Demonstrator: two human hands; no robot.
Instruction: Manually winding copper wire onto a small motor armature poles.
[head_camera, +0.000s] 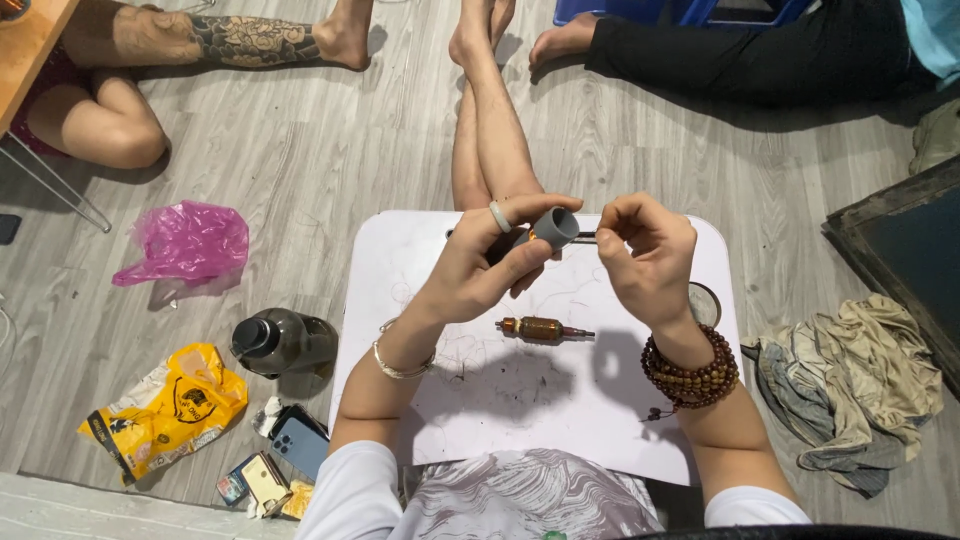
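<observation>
So the left hand (478, 265) grips a grey motor housing (553, 228) up over the white lap table (420, 250), right hand (645, 255) pinching something thin at its mouth, can't tell what. Spare armature (541, 329) lies just below both hands. Looks mid-assembly; next bit needs careful alignment.

Floor is grey wood-look planks (330, 140), pretty evenly lit, with soft shadows under everything. A small white lap table (560, 400) sits in the middle of it. Top left there's the corner of an orange wooden desk (25, 50) on thin metal legs (55, 190). Right side has a dark framed panel (900, 260) lying flat, and a blue plastic crate or stool (680, 10) peeks in at the top edge. A pale strip of lighter flooring or a step (120, 505) runs along the bottom left. No walls or windows in view.
</observation>
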